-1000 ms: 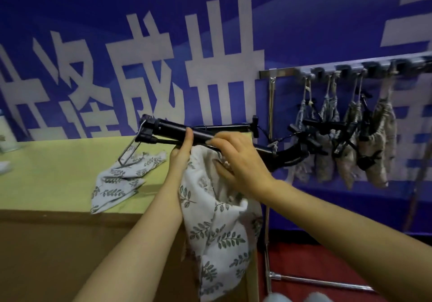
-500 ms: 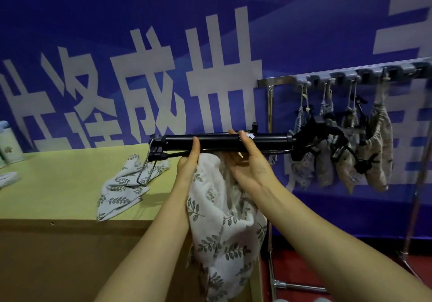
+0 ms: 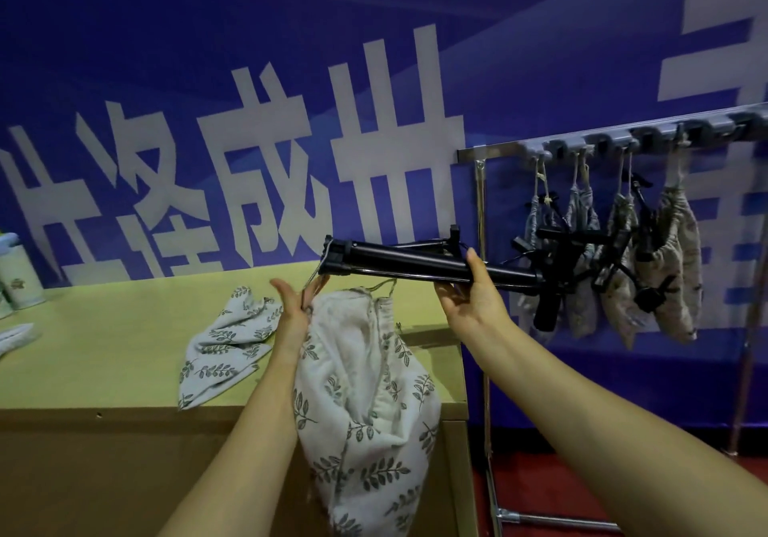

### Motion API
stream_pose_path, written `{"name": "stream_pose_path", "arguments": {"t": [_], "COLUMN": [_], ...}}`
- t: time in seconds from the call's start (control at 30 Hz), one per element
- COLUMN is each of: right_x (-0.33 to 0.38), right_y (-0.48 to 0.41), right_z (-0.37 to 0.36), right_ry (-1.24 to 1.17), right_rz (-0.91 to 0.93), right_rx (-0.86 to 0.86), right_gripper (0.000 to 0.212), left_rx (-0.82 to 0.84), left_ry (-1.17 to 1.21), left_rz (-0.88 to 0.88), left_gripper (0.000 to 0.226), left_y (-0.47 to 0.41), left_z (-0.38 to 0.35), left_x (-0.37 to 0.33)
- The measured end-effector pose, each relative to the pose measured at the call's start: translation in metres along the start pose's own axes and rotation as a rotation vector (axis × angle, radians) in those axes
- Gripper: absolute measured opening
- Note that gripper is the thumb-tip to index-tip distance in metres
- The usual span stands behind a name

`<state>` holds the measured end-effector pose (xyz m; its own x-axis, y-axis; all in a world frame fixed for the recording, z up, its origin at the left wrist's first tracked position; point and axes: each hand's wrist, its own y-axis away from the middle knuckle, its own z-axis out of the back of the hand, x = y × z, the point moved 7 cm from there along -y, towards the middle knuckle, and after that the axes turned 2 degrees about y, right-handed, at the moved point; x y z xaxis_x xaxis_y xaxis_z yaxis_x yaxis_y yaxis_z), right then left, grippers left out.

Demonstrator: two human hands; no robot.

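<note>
Above table [image 3: 104, 349] edge, left hand [image 3: 296, 308] pinches open bag [image 3: 365, 391], right hand [image 3: 471, 299] grips tripod [image 3: 399, 262] outside

- Left hand [image 3: 296, 308]: bare, with slim, long fingers.
- Right hand [image 3: 469, 299]: bare too; the thumbnail looks short and plain.
- Left forearm [image 3: 249, 432]: uncovered along all that shows, slender and smooth.
- Right forearm [image 3: 602, 420]: likewise uncovered down to the picture's lower right corner, with no sleeve edge in view.

Large white Chinese characters [image 3: 266, 171] stand on the blue banner [image 3: 374, 38]; only "成" reads plainly, the others being cut off.
</note>
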<state>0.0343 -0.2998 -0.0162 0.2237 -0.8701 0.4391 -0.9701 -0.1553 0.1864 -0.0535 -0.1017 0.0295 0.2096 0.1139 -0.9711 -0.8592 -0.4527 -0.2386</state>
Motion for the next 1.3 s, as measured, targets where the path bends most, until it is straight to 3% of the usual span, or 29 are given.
{"name": "stream_pose_path", "arguments": {"t": [0.03,0.07,0.17,0.2,0.6,0.73,0.87,0.97,1.1,1.3], "right_x": [-0.001,-0.002,-0.010,-0.012,0.033,0.051,0.060,0.057,0.043,0.014], "right_y": [0.001,0.001,0.003,0.005,0.010,0.012,0.019,0.025,0.038,0.058], "right_z": [-0.001,-0.002,-0.008,-0.011,-0.016,-0.004,0.000,-0.001,-0.023,-0.056], "right_ry": [-0.002,0.007,0.055,0.063,0.112,0.249,0.296,0.426,0.592,0.937], "right_rz": [0.005,0.013,0.016,0.014,0.169,0.239,0.263,0.309,0.406,0.590], "right_rx": [0.001,0.000,0.007,0.020,-0.059,-0.130,-0.082,-0.049,0.091,0.232], "right_gripper": [0.031,0.036,0.050,0.051,0.047,0.050,0.038,0.035,0.017,0.034], "left_rx": [0.037,0.048,0.058,0.043,-0.102,-0.110,-0.097,-0.041,0.124,0.192], "left_ry": [-0.119,-0.236,-0.326,-0.343,-0.216,-0.178,-0.097,-0.292,-0.488,-0.329], "left_rz": [-0.015,-0.016,0.009,0.027,0.020,0.107,0.078,-0.056,-0.184,-0.191], "left_gripper": [0.112,0.117,0.062,0.056,0.057,0.031,0.020,0.025,0.025,0.023], "left_y": [0.000,-0.001,0.001,0.004,0.001,-0.003,-0.009,-0.013,-0.002,0.018], "left_z": [-0.003,-0.006,-0.026,-0.032,-0.010,0.010,0.015,0.003,-0.033,-0.060], "left_x": [-0.001,0.000,-0.001,-0.002,-0.005,0.010,0.000,-0.021,-0.045,-0.055]}}
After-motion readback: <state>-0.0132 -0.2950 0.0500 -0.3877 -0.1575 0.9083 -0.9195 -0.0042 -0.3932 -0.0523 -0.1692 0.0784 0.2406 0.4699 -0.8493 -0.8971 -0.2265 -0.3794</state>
